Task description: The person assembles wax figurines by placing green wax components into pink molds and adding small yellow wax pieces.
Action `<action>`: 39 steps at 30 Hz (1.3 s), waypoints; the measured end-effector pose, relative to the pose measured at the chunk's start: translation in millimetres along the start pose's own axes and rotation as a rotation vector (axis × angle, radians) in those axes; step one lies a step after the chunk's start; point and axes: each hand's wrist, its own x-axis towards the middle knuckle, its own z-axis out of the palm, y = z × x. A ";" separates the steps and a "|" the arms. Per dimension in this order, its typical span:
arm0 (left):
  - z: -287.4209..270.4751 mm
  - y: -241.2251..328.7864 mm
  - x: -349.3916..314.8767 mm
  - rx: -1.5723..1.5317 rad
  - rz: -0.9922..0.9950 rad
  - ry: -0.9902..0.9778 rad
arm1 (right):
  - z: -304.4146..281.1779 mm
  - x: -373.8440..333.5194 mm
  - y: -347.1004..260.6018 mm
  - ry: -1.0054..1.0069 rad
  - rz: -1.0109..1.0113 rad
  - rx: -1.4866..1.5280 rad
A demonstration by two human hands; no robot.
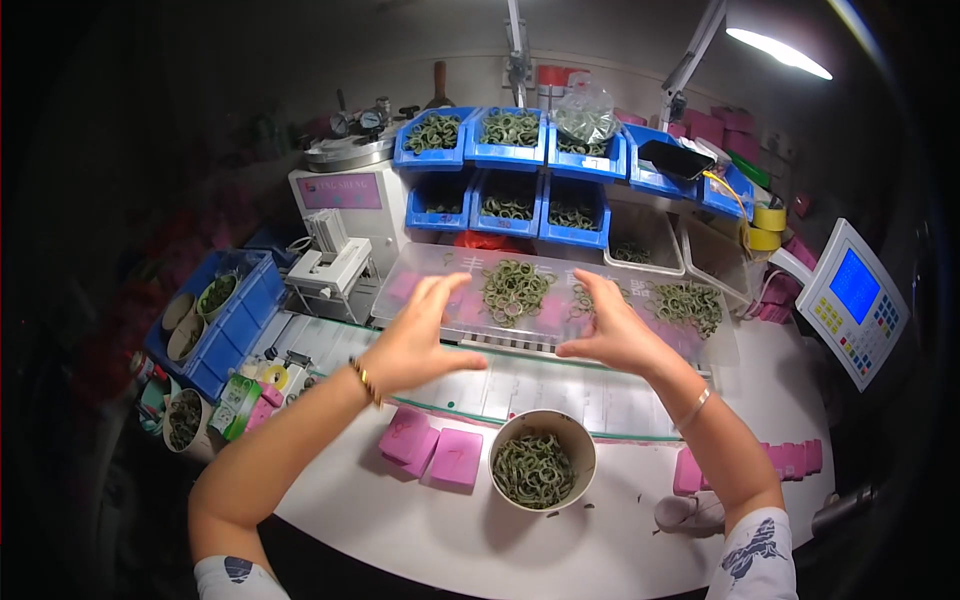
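While the bare left hand [415, 342] and the bare right hand [622, 335] reach over the front edge of a long transparent plastic tray [548, 320], both are released, fingers parted and palms facing inward. Wide open room separates them, and within it a heap of small green curled rings [516, 292] sits on the tray; another green heap [686, 305] lies near the tray's right end. Toward the front edge of the white tabletop [620, 545] stands a round off-white tub [583, 462] of green rings, pink rectangular blocks [458, 458] just left of it. White surface stretches rightward to a pink block row [795, 460] near the tabletop's right edge.
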 end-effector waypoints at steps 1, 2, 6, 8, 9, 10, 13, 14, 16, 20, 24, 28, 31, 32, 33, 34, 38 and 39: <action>0.6 -12.5 12.9 0.005 -0.004 0.007 | 2.7 15.1 -1.3 -0.025 -0.010 -0.084; 1.5 -24.7 24.2 0.162 -0.012 -0.004 | 7.6 28.6 -3.0 -0.025 -0.022 -0.084; 14.5 -36.6 71.7 0.222 -0.168 -0.186 | 18.8 72.0 -8.0 -0.133 0.096 -0.255; 26.1 -34.4 91.6 0.259 -0.191 -0.206 | 21.6 90.8 -5.1 -0.218 0.191 -0.301; 31.5 -31.4 101.5 0.296 -0.211 -0.229 | 20.6 95.4 -2.3 -0.214 0.196 -0.306; 31.8 -27.3 110.0 0.318 -0.252 -0.269 | 21.2 100.0 -5.2 -0.240 0.216 -0.334; 36.6 -26.1 128.9 0.424 -0.347 -0.380 | 22.4 114.7 -14.9 -0.312 0.269 -0.390; 37.0 -25.5 133.9 0.489 -0.354 -0.368 | 21.7 119.0 -17.3 -0.357 0.304 -0.416; 33.4 -24.7 141.5 0.431 -0.411 -0.385 | 19.3 124.2 -20.7 -0.387 0.324 -0.408; 26.9 -20.6 153.2 0.328 -0.473 -0.450 | 22.6 139.7 -12.5 -0.441 0.337 -0.386; 28.9 -26.5 158.8 0.280 -0.444 -0.434 | 31.8 150.5 -7.5 -0.439 0.333 -0.243; 29.6 -26.8 162.9 0.209 -0.451 -0.413 | 37.0 154.2 0.6 -0.368 0.335 -0.148; 33.0 -33.0 163.5 0.158 -0.416 -0.366 | 33.6 154.7 10.4 -0.329 0.333 -0.014; 33.9 -34.6 163.1 0.129 -0.386 -0.330 | 32.5 154.3 11.3 -0.340 0.335 0.094; 34.3 -35.8 163.4 0.129 -0.387 -0.330 | 33.1 154.0 11.3 -0.341 0.335 0.094; 34.3 -36.8 163.7 0.093 -0.384 -0.317 | 33.8 153.1 10.3 -0.330 0.349 0.119; 35.9 -42.5 163.6 -0.028 -0.371 -0.277 | 35.5 148.4 10.7 -0.303 0.355 0.274; 36.0 -44.0 163.8 -0.027 -0.371 -0.276 | 35.8 147.0 9.9 -0.304 0.353 0.274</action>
